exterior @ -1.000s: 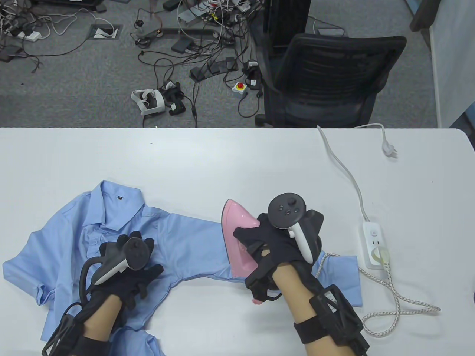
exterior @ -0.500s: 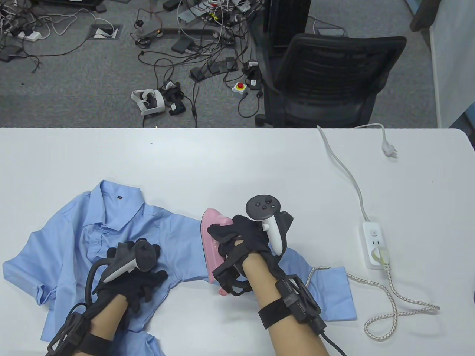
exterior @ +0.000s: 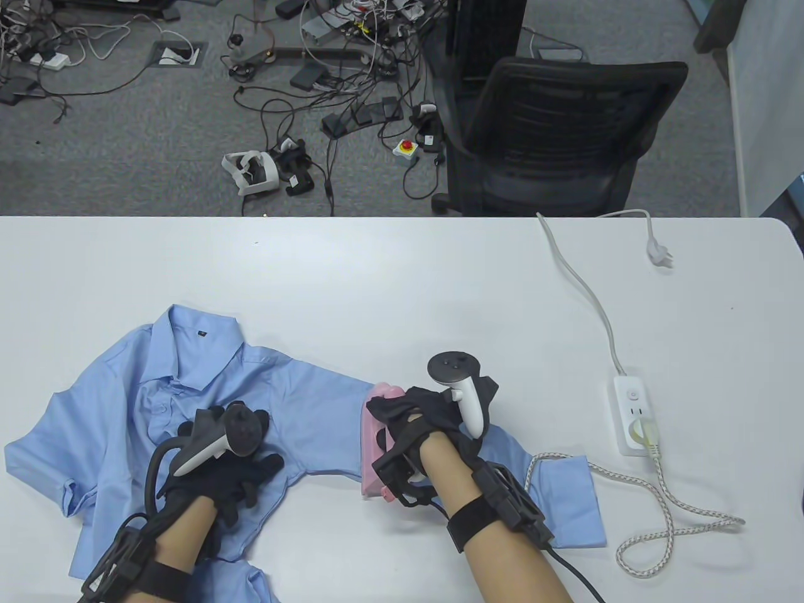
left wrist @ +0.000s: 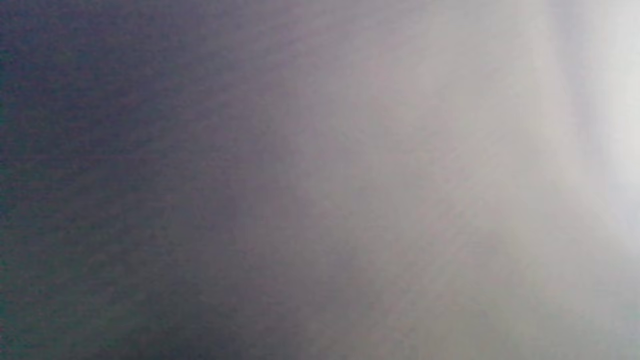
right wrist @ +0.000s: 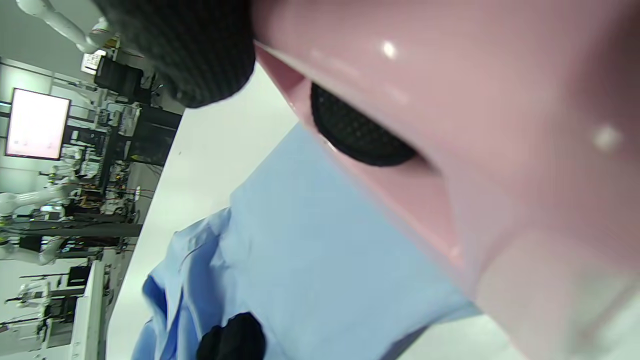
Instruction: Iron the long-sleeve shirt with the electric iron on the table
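On the white table (exterior: 402, 276), the left hand (exterior: 226, 465) lies flat with fingers spread, pressing the chest of the blue shirt (exterior: 295, 402), while the right hand (exterior: 421, 421) is curled around the handle of the pink iron (exterior: 375, 440) resting on the outstretched sleeve.
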A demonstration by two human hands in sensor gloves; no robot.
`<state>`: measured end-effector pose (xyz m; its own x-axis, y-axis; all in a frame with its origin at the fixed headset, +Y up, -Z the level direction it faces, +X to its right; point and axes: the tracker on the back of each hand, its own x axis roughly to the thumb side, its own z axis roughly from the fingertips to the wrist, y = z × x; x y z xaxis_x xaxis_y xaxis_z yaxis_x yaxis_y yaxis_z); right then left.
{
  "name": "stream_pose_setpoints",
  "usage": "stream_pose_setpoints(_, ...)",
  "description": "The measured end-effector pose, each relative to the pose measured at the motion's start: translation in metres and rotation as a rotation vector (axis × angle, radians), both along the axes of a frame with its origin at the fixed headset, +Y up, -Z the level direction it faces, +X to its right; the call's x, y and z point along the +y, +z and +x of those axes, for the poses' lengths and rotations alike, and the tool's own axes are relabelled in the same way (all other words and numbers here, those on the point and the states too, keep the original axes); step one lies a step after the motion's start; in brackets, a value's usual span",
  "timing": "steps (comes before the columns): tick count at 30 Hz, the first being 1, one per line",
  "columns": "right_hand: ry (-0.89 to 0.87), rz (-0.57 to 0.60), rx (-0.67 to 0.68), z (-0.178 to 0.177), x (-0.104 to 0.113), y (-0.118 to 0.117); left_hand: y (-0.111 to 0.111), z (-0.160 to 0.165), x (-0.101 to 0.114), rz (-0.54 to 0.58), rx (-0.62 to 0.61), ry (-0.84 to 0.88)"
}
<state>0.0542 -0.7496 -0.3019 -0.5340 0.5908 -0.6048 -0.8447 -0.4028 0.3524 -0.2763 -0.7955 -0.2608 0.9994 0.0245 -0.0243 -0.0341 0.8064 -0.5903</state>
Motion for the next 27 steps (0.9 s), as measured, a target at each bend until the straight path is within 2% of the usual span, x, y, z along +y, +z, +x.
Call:
stream_pose_setpoints(8, -0.028, -0.058, -0.085, 0.064, 0.0, 0.026, 0.0, 0.002, 0.001, 0.002, 0.0, -0.019)
stream_pose_setpoints(13, 0.084, -0.042, -0.122, 0.105, 0.005, 0.045, 0.0, 0.003, 0.002, 0.003, 0.001, -0.033)
stream_pose_setpoints(16, 0.177, -0.002, -0.133, 0.121, 0.008, 0.056, 0.0, 0.004, 0.002, 0.005, 0.003, -0.037)
stream_pose_setpoints(19, 0.176, 0.007, -0.184, 0.14, 0.008, 0.067, 0.0, 0.006, 0.004, 0.023, 0.005, -0.062)
stream_pose_setpoints(21, 0.111, 0.004, -0.23, 0.149, 0.007, 0.071, 0.0, 0.007, 0.005, 0.029, 0.004, -0.078)
stream_pose_setpoints(27, 0.146, 0.006, -0.238, 0.162, 0.008, 0.074, 0.005, 0.014, 0.01, 0.031, -0.018, -0.075)
